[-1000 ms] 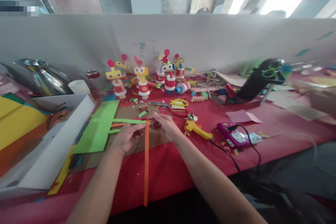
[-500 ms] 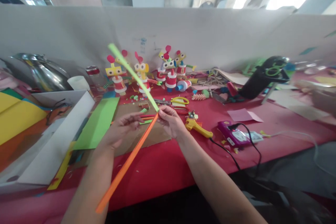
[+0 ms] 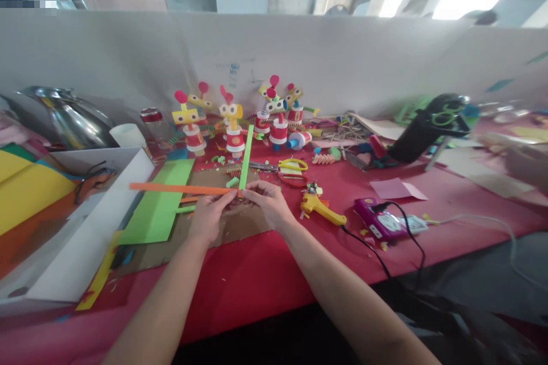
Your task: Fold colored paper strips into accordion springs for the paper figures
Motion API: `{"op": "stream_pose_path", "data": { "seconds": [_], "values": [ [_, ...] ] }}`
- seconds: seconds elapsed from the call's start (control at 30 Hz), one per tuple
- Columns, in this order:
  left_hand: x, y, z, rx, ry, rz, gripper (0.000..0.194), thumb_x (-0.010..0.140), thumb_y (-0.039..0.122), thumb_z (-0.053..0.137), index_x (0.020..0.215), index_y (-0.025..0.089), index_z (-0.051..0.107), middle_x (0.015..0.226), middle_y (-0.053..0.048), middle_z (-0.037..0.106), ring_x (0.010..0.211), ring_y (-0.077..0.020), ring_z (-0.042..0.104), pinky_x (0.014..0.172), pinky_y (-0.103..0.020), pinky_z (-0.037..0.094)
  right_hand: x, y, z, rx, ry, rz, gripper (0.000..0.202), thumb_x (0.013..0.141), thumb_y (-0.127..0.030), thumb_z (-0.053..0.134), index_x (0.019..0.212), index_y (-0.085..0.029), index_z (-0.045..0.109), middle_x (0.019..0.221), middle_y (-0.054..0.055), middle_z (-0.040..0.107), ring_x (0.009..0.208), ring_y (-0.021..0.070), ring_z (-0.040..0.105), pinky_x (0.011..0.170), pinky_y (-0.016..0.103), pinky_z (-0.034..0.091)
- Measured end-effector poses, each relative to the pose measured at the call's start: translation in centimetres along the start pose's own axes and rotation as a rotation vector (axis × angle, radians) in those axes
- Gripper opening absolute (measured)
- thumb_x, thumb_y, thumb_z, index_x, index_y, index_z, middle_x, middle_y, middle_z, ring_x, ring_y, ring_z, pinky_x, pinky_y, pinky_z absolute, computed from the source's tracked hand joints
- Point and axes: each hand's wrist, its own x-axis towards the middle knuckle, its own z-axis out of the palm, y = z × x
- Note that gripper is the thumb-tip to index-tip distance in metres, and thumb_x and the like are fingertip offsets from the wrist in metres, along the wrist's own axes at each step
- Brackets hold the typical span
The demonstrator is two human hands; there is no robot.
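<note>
Orange paper makes up 1 strip point(image 3: 180, 188), its long axis running crosswise and its free end pointing left over the green sheet point(image 3: 154, 202). Its other end meets a green strip point(image 3: 247, 157) at roughly 90 degrees; that strip points away from the person, tilted slightly right, toward the cup figures point(image 3: 235, 140). Both strips are held above the brown cardboard point(image 3: 252, 225). At the corner, the left hand point(image 3: 209, 214) pinches the orange strip and the right hand point(image 3: 269, 202) grips the green strip's near end, the 2 hands' fingertips close together. Scissors point(image 3: 292, 165) lie just beyond the right hand, and a yellow glue gun point(image 3: 323, 211) lies to its right. On the left, a white box point(image 3: 92, 234) flanks the green sheet.
</note>
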Motion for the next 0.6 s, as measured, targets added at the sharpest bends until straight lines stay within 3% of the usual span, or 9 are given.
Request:
{"op": "stream_pose_path", "data": {
  "seconds": [0.13,0.6],
  "values": [
    [-0.15,0.39,0.12,-0.059,-0.027,-0.071,0.022,0.060,0.030,0.079,0.074,0.013,0.074,0.067,-0.006,0.072,0.059,-0.0121,0.061,0.056,-0.021,0.046,0.05,0.07,-0.12,-0.049,-0.029,0.055,0.021,0.063,-0.034,0.077,0.068,-0.016,0.068,0.059,-0.001,0.062,0.056,0.0092,0.053,0.055,0.022,0.039],
    [-0.27,0.72,0.16,-0.210,0.014,-0.179,0.023,0.050,0.015,0.083,0.070,0.010,0.073,0.072,-0.006,0.073,0.066,-0.0143,0.066,0.064,-0.023,0.055,0.13,0.57,-0.18,0.030,-0.016,0.108,0.021,0.061,-0.031,0.077,0.072,-0.016,0.067,0.064,-0.001,0.063,0.060,0.0092,0.056,0.059,0.023,0.041]
  ]
}}
